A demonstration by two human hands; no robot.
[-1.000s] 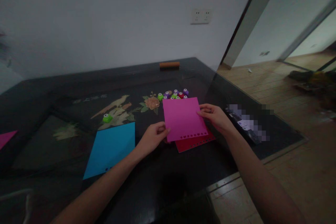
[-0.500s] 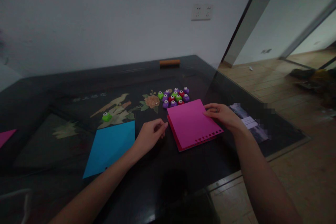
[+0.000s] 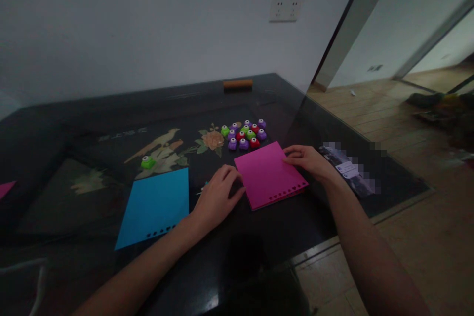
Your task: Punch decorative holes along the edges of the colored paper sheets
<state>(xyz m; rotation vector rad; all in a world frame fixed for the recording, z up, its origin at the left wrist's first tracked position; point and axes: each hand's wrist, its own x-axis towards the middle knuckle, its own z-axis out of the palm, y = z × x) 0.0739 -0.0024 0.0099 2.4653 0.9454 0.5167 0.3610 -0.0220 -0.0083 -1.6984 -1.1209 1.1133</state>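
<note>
Dark table (image 3: 74, 123), small punches (image 3: 245, 135) behind pink sheet (image 3: 268, 174)

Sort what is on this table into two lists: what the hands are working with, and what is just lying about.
In hand:
- magenta sheet, on the red one
- left hand at its left edge
- right hand on its right edge

Lying about:
- blue sheet
- cluster of small punches
- lone green punch
- orange block
- packet
</note>
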